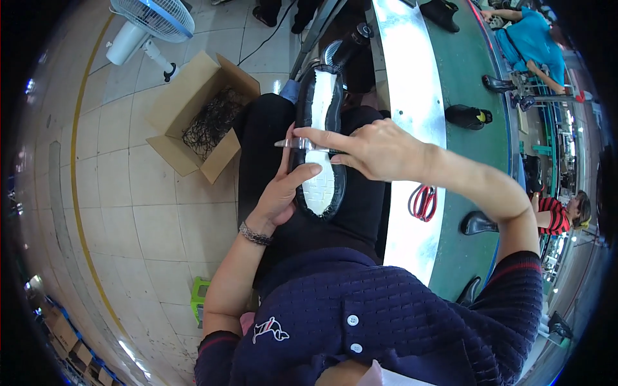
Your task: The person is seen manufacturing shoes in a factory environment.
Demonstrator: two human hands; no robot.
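Note:
A black shoe [313, 103] lies sole-up on my lap, its white insole board facing me. My left hand [283, 193] grips the shoe's near end, thumb pressed across the white board. My right hand [373, 151] reaches over the shoe from the right and holds a thin metal blade [290, 143] crosswise on the shoe's left edge, index finger stretched along it.
An open cardboard box [193, 116] of dark scraps stands on the tiled floor to my left, a white fan [148, 26] beyond it. On my right runs a green conveyor [467, 71] with black shoes [468, 116] and red-handled scissors [423, 201]. Other people sit across it.

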